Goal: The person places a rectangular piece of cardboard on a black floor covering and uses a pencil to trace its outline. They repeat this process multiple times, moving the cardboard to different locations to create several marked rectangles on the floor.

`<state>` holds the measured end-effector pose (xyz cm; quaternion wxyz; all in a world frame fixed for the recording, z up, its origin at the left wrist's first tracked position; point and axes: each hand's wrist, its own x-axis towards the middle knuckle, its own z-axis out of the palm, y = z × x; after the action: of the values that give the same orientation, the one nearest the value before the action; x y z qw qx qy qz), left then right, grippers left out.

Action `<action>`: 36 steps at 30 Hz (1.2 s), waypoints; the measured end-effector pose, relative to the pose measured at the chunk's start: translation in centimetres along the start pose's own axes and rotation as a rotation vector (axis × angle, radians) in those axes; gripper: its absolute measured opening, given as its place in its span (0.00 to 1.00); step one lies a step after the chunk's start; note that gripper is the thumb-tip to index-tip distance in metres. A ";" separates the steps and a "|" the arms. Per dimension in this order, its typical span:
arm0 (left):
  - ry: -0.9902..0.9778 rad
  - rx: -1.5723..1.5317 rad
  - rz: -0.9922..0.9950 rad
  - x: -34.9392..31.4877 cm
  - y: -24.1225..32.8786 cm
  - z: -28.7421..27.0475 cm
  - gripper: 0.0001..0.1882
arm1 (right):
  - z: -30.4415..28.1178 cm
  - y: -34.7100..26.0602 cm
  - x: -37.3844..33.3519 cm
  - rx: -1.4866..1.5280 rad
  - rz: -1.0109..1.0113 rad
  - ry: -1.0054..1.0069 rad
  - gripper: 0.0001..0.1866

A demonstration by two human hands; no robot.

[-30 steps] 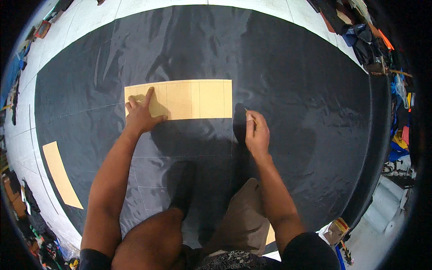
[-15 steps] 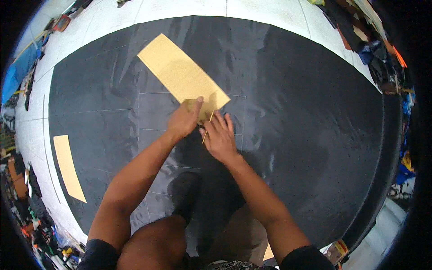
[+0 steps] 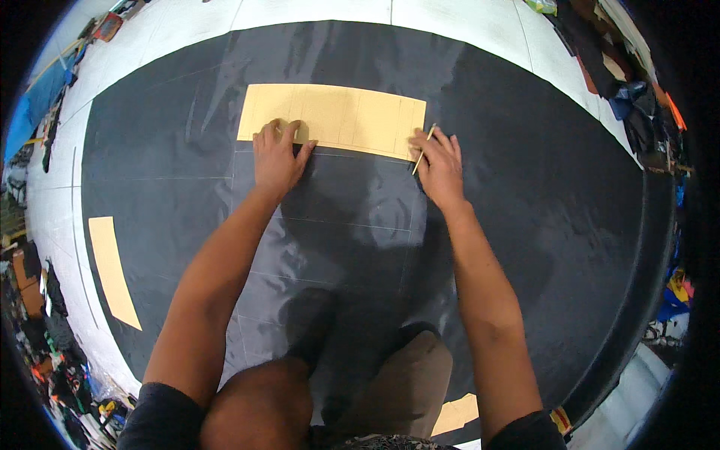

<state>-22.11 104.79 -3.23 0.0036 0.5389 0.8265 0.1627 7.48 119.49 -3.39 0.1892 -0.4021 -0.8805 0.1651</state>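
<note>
A long rectangular tan card template (image 3: 337,116) lies crosswise on a sheet of black material (image 3: 525,225), which bears thin pale lines. My left hand (image 3: 279,161) rests on the template's near edge toward its left end, fingers spread over the card. At the right end, my right hand (image 3: 441,166) touches the near corner with its fingertips. A thin pale-yellow stick, like a pencil (image 3: 423,150), is held slantwise between the right hand's fingers. Its kind is too small to make out for sure.
A narrow tan card strip (image 3: 115,274) lies near the sheet's left edge. Another tan piece (image 3: 456,415) shows by my right knee. Beyond the sheet is a pale tiled floor (image 3: 330,10). Dark bundles (image 3: 637,112) sit at far right, and mixed clutter (image 3: 64,360) at left.
The template has turned from a slant to lying crosswise, along a pale line. My hands have moved apart: left hand forward and left, right hand forward and right with the stick.
</note>
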 end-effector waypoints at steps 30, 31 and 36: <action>0.045 -0.080 -0.081 -2.4 0.4 0.2 0.27 | 0.4 1.7 -0.4 0.075 0.174 0.135 0.24; 0.052 -0.079 -0.072 -2.4 0.3 0.2 0.27 | 0.4 1.6 -0.3 0.076 0.176 0.133 0.24; 0.048 -0.097 -0.060 -2.2 0.2 0.1 0.28 | 0.5 1.9 -0.2 0.060 0.144 0.149 0.22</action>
<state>-20.99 102.90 -3.62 0.0148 0.5089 0.8333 0.2154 8.60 120.42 -4.76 0.2539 -0.4695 -0.8275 0.1742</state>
